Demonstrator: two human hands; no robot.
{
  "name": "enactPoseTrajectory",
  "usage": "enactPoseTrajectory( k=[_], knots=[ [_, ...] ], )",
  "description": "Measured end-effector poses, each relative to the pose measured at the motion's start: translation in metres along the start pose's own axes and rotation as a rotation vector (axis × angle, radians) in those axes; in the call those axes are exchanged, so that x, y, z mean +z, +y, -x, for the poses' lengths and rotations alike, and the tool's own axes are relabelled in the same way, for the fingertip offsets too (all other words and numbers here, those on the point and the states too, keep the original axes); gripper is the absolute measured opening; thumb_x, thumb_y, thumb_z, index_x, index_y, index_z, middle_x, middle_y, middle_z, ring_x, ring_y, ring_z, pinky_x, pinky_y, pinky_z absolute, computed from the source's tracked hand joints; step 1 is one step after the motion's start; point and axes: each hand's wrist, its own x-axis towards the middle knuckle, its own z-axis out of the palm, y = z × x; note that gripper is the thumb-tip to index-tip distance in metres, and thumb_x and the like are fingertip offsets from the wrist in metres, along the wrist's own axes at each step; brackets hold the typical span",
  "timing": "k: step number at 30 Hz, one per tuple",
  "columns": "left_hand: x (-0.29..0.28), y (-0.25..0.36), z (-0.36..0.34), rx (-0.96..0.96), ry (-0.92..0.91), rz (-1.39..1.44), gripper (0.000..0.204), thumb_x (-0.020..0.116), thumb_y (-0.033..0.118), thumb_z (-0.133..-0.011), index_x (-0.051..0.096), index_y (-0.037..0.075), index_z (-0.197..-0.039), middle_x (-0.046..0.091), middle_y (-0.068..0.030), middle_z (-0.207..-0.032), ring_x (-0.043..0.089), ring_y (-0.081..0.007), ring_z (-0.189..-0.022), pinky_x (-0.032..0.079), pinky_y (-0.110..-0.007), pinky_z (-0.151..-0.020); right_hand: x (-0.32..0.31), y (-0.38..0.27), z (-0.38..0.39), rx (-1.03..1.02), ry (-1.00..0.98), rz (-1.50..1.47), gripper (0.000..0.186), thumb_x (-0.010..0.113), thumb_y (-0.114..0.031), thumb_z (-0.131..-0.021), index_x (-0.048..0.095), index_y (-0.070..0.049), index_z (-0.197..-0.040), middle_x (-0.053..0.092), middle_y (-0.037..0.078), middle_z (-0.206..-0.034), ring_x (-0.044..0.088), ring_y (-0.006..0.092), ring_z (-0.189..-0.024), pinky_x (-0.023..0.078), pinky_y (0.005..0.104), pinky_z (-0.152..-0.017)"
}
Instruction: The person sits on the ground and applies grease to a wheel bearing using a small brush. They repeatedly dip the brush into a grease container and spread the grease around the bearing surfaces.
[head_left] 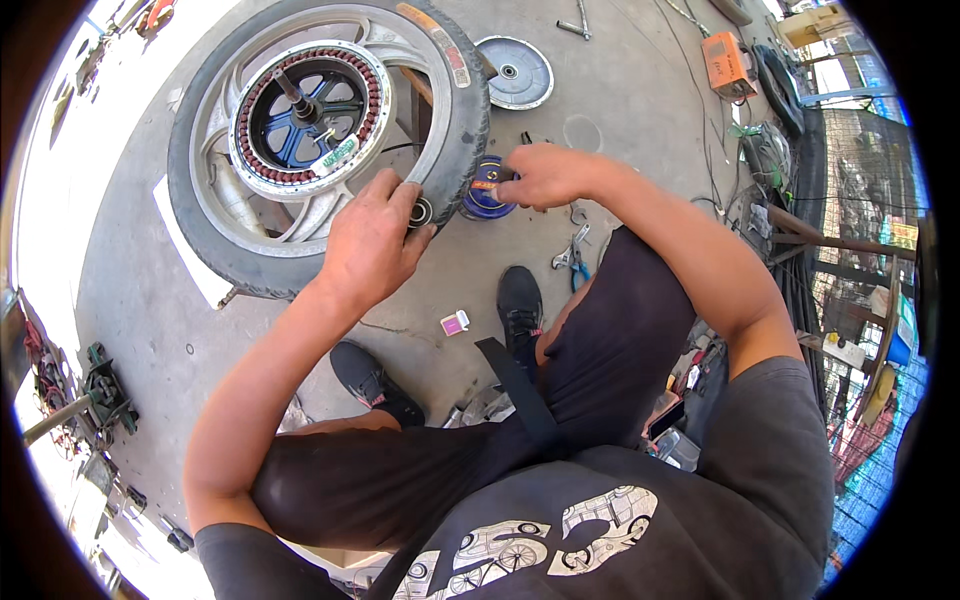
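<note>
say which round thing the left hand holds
The small bearing in the left hand; the disc lies on the floor, the blue tub by the right hand.

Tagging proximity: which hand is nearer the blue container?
Right. Right hand is over the right edge of the blue container; left hand is farther left, holding a bearing at the tire.

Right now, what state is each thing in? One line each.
Wheel hub: open, coils exposed
Metal disc: off the wheel, flat on floor
Bearing: gripped by left hand
Blue tin: right hand at its top, open or lidded unclear
Blue-handled pliers: lying on floor
Small box: on floor
</note>
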Motion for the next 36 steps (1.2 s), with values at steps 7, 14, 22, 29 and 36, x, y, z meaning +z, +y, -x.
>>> enactPoseTrajectory(
  k=[7, 14, 22, 29, 36],
  knots=[
    [-0.003, 0.129, 0.045, -0.127, -0.038, 0.013, 0.033, 0.075, 0.017, -0.082, 0.061, -0.002, -0.106, 0.06, -0.0165, -0.097, 0.063, -0.0322, -0.084, 0.05, -0.041, -0.076, 0.035, 0.054, 0.155, -0.15, 0.258, -0.299, 0.045, 0.056, -0.036, -0.097, 0.064, 0.007, -0.108, 0.069, 0.011, -0.09, 0.067, 0.016, -0.072, 0.054, 0.0327, -0.068],
    [0.022, 0.195, 0.047, -0.189, 0.072, -0.057, 0.032, 0.075, 0.017, -0.083, 0.062, -0.005, -0.104, 0.066, -0.0175, -0.089, 0.063, -0.0239, -0.077, 0.05, -0.037, -0.073, 0.089, 0.209, 0.238, -0.145, 0.82, -0.926, 0.039, 0.06, -0.03, -0.095, 0.065, 0.008, -0.105, 0.069, 0.011, -0.09, 0.066, 0.0156, -0.072, 0.054, 0.0302, -0.067],
    [0.121, 0.256, 0.028, -0.298, -0.004, -0.1, 0.033, 0.071, 0.014, -0.089, 0.06, -0.005, -0.114, 0.066, -0.0129, -0.094, 0.063, -0.0192, -0.084, 0.051, -0.033, -0.081, 0.327, 0.485, 0.276, 0.396, 0.841, -1.083, 0.026, 0.062, -0.017, -0.087, 0.067, 0.008, -0.084, 0.066, 0.009, -0.07, 0.063, 0.0156, -0.059, 0.05, 0.0306, -0.052],
    [0.141, 0.267, 0.016, -0.3, -0.09, -0.08, 0.032, 0.07, 0.013, -0.089, 0.06, -0.005, -0.113, 0.066, -0.0126, -0.094, 0.062, -0.0182, -0.086, 0.05, -0.032, -0.082, 0.496, 0.486, 0.262, 0.438, 0.54, -0.733, 0.024, 0.068, -0.018, -0.081, 0.07, 0.006, -0.088, 0.071, 0.018, -0.082, 0.071, 0.0227, -0.071, 0.056, 0.0361, -0.062],
    [0.092, 0.309, 0.005, -0.231, -0.052, -0.04, 0.038, 0.074, 0.014, -0.082, 0.061, -0.004, -0.112, 0.068, -0.0146, -0.094, 0.064, -0.0189, -0.08, 0.052, -0.033, -0.076, 0.555, 0.425, 0.246, 0.612, 0.506, -1.054, 0.046, 0.085, -0.04, -0.074, 0.072, 0.003, -0.082, 0.069, 0.013, -0.074, 0.063, 0.0199, -0.066, 0.05, 0.0385, -0.063]
  ],
)
